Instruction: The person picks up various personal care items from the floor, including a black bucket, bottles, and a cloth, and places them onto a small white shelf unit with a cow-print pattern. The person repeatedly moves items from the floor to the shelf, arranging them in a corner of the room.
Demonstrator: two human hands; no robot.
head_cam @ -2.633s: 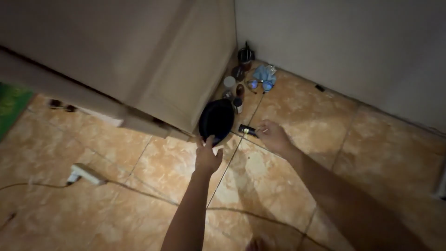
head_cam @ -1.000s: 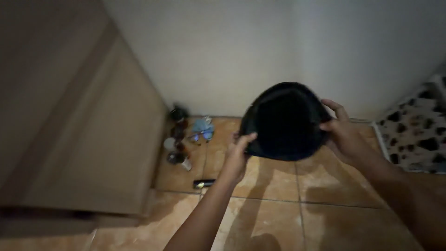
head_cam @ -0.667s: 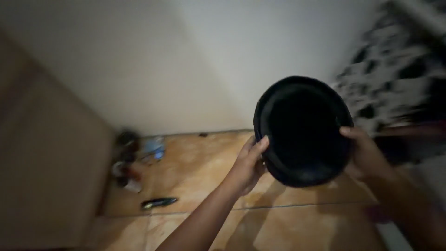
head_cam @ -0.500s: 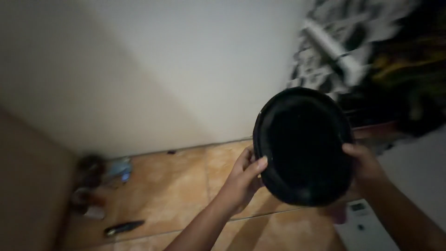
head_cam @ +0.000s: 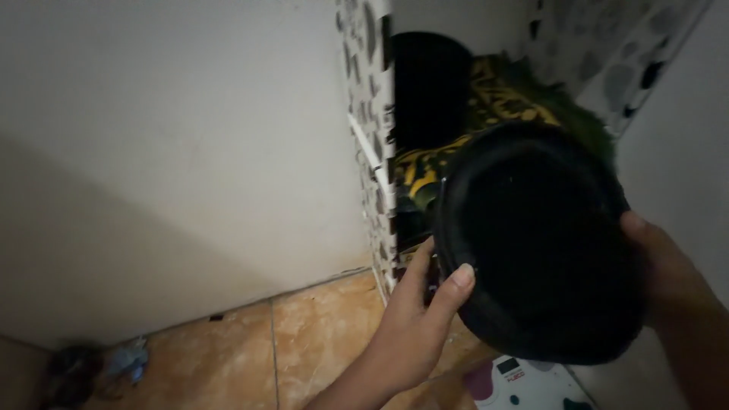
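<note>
Both hands hold a round black felt-like hat (head_cam: 543, 243) in the air, its hollow inside toward the camera, just in front of a white shelf unit with dark spots (head_cam: 370, 137). The left hand (head_cam: 414, 319) grips the near-left rim with the thumb over the edge; the right hand (head_cam: 664, 269) clasps the right rim. The hat seems light and soft, so the rim is probably the best place to hold. Green-and-yellow folded cloth (head_cam: 493, 106) lies on the shelf behind.

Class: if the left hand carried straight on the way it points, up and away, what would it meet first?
Probably the spotted shelf unit's front edge, just beyond the left hand; depth is unclear.
</note>
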